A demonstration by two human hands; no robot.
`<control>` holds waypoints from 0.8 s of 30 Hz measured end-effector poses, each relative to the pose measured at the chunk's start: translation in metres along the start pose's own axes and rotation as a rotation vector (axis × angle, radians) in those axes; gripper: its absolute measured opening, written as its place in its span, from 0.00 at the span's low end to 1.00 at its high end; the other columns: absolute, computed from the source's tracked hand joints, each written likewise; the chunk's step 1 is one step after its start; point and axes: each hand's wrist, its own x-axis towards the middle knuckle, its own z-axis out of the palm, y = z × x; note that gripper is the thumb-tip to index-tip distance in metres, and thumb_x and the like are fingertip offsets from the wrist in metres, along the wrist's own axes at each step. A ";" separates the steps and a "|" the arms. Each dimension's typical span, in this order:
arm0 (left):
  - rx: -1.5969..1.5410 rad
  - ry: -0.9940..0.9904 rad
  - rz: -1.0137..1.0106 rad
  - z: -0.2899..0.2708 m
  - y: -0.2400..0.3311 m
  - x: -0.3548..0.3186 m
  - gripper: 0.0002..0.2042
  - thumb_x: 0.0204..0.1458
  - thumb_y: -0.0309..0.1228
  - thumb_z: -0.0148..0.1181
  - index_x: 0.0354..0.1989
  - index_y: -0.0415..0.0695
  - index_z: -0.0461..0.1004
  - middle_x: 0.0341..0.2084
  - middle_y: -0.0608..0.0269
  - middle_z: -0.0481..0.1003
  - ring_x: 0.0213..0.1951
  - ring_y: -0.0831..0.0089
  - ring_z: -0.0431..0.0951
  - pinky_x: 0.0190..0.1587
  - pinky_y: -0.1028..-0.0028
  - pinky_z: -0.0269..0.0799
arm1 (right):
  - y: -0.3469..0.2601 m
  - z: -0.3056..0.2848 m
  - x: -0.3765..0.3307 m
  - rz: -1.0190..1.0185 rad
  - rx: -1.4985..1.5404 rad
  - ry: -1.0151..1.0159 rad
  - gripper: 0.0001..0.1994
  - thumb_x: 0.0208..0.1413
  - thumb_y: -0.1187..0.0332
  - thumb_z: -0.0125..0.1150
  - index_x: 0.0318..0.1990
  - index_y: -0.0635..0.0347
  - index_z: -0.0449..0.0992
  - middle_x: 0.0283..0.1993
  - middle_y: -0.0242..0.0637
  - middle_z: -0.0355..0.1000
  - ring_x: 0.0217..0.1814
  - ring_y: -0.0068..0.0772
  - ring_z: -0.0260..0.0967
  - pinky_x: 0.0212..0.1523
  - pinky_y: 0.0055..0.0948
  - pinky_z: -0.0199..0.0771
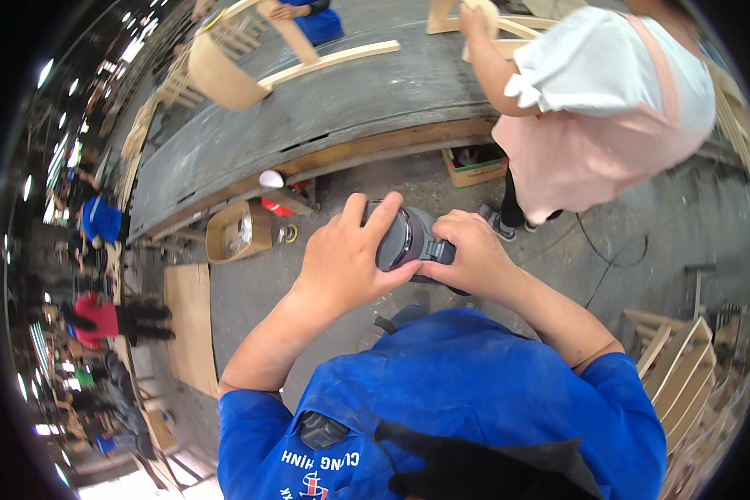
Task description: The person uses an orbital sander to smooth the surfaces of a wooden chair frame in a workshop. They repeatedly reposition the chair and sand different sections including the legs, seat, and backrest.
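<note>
Just ahead of your blue shirt, held between both hands: one dark grey bottle, or cup of that kind; exact type unclear. Grip: left hand wraps it from the left, fingers over the far side, thumb along the near side. Right hand is closed on it from the right, thumb near the catch; some fingers hidden. Whether the catch is locked, you cannot tell.

Method (judgement): let your left palm bear the load; press at the catch slowly with the right thumb. Hold the bottle level, fingertips clear of the catch's edge, elbows close.

Farther left: open cardboard box on the floor. Right: slatted wooden frame. Far: long grey bench, curved wooden piece at its left, co-worker in a pink apron at its right.
</note>
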 end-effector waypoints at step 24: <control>-0.251 -0.330 1.170 0.131 0.090 0.087 0.41 0.31 0.32 0.75 0.60 0.55 0.63 0.51 0.43 0.61 0.51 0.46 0.69 0.52 0.59 0.69 | 0.002 0.009 -0.191 0.741 -0.253 0.470 0.21 0.37 0.55 0.71 0.32 0.63 0.77 0.34 0.42 0.74 0.42 0.45 0.70 0.48 0.40 0.65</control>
